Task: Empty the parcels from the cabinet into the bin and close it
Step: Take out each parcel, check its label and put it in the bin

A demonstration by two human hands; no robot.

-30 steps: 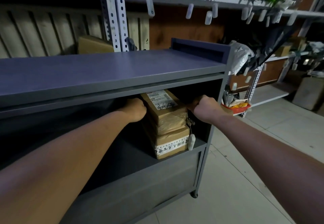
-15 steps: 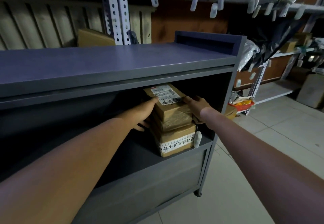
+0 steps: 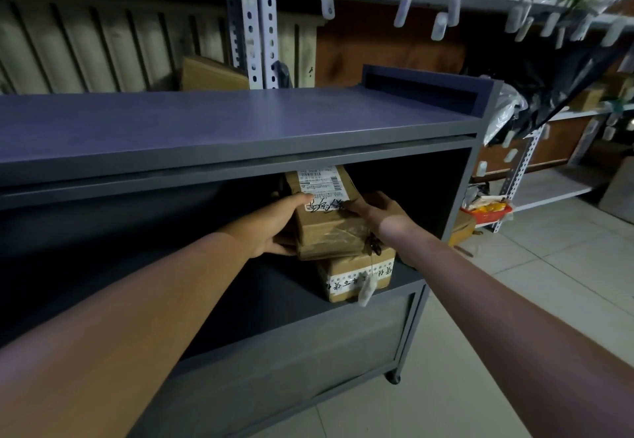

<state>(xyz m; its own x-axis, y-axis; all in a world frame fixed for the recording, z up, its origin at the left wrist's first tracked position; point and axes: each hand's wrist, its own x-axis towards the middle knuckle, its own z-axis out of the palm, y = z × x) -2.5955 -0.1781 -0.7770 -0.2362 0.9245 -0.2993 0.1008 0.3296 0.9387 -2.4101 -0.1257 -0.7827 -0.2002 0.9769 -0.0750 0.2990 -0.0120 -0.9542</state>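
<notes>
Parcels stacked two high at the right end of the open shelf of a grey-blue cabinet [image 3: 240, 122], seen from the head camera. The upper parcel [image 3: 329, 231] lies straight ahead of the person, its long axis running front to back into the shadowed compartment. It sits between the two hands, neither plainly nearer. The left hand [image 3: 274, 228] grips its left side, thumb laid on top at the edge of the white label [image 3: 320, 183], fingers curled beneath. The right hand [image 3: 379, 212] holds the right top edge, fingers bent over the corner. On this showing, the pull should come straight back along that axis, towards the body. The box is brown cardboard, squared but softened, wrapped in wrinkled glossy tape, its label printed with barcodes and scrawled in black marker. The lower parcel [image 3: 355, 279], directly beneath and touching, is banded with white printed tape; a pale tag [image 3: 365, 291] dangles at its front. The cabinet looks matt and smooth, on a small caster [image 3: 392, 377] over pale floor tiles [image 3: 514, 317]. No bin is in view.
</notes>
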